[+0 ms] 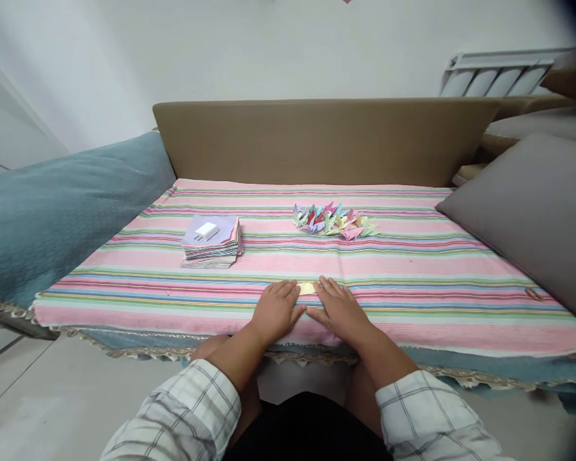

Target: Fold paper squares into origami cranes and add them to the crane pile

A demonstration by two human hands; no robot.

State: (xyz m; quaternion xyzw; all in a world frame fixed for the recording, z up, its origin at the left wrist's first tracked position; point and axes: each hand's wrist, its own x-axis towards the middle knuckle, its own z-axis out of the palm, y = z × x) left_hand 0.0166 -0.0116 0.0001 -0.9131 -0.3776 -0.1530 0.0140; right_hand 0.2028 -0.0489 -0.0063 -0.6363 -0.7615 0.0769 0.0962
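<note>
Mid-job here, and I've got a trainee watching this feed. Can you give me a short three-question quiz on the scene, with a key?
1. What colour is the flat paper between the left hand and the right hand?
2. True or false: the white plug adapter is underneath the paper stack.
3. In this view, where is the paper stack relative to the folded paper shapes? a) to the right b) to the left c) on top

Key: 1. Yellow. 2. False; it lies on top. 3. b.

Left hand and right hand touch yellow paper, striped cloth beneath, origami cranes beyond; white charger tops paper stack
</note>
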